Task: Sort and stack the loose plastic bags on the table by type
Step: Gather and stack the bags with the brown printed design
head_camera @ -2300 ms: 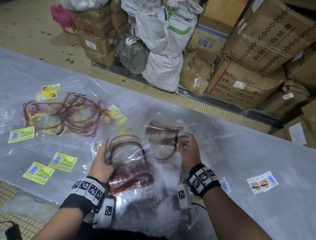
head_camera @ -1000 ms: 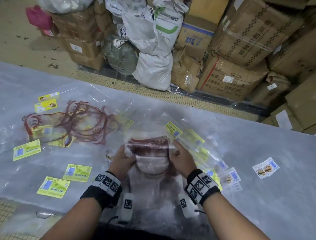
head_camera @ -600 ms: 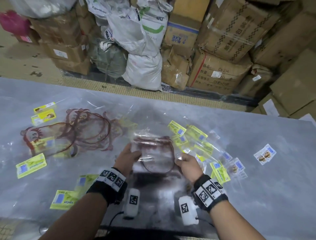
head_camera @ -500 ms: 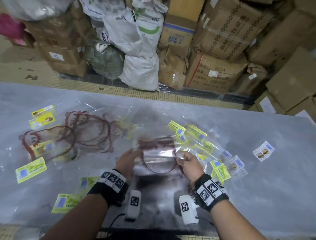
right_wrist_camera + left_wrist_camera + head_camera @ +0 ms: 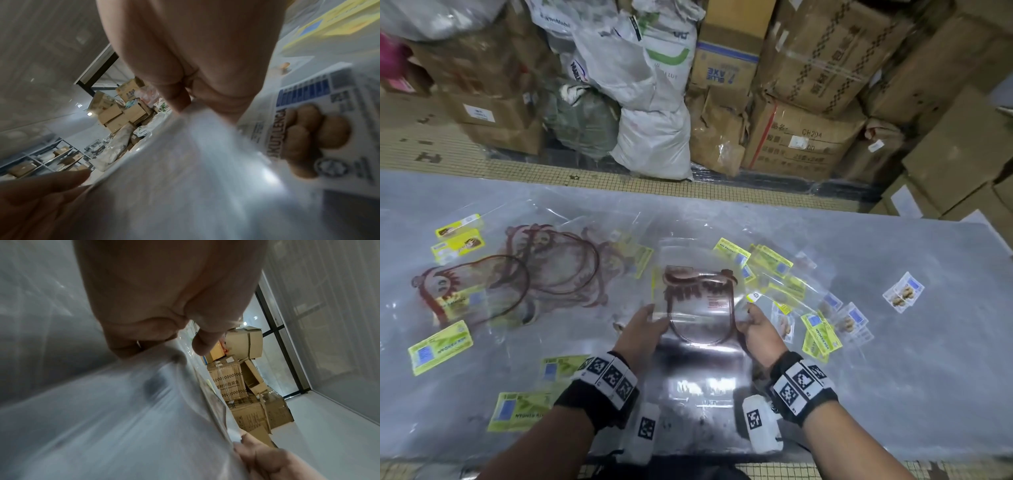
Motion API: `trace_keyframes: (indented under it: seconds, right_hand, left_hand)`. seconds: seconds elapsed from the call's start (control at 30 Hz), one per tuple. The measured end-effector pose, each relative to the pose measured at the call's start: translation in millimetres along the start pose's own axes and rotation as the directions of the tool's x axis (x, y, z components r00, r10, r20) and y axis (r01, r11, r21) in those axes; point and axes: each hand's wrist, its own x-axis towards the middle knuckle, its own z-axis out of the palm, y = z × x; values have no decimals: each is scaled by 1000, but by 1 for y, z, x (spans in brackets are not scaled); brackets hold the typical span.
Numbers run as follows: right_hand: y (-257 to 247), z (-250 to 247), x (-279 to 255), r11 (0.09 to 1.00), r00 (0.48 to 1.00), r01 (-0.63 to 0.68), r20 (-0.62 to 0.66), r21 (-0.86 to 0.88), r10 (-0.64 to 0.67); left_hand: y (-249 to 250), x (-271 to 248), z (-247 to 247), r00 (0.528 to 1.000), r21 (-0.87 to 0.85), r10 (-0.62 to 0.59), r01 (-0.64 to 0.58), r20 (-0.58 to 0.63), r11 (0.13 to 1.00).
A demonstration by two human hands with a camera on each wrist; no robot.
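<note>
cardboard boxes (image 5: 822, 51) are piling up behind the table (image 5: 893, 359), with white woven sacks (image 5: 650, 102) slumping against them on a small-tiled yellowish floor (image 5: 448, 150). a clear plastic sheet is covering the grey table top. a dark-framed window (image 5: 281, 340) is letting in daylight (one ceiling lamp (image 5: 89, 114) is glowing too), and metal shelving (image 5: 47, 155) is holding more cartons.

place: warehouse | evidence: stacked cartons (image 5: 822, 54); woven sacks (image 5: 650, 113); shelving (image 5: 43, 160)
</note>
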Motion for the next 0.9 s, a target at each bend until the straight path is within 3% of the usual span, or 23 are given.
trace_keyframes:
  seconds: [0.13, 0.33, 0.47, 0.73, 0.8, 0.9]
  right_hand:
    - [-6, -4, -3, 999, 997, -13, 76, 51, 9]
    - [-7, -13, -1, 957, 985, -139, 131, 256, 108]
    - [-10, -13, 6, 963, 990, -135, 78, 233, 120]
    - [-19, -15, 1, 985, 995, -71, 82, 154, 59]
    - [-21, -17, 5, 991, 998, -52, 37, 121, 48]
    - [-19, -17, 11, 992, 994, -85, 70, 91, 79]
  left_hand:
    - [9, 4, -2, 997, 31, 0, 2, -77, 1000]
    - [27, 0, 3, 999, -43, -18, 20, 49, 999]
    - [24, -4, 14, 999, -218, 2, 10, 51, 976]
    - [29, -4, 16, 991, -61, 125, -122, 55, 991]
    - [28, -4, 13, 992, -11, 116, -116, 52, 993]
    - [25, -7, 11, 994, 1, 80, -80, 69, 997]
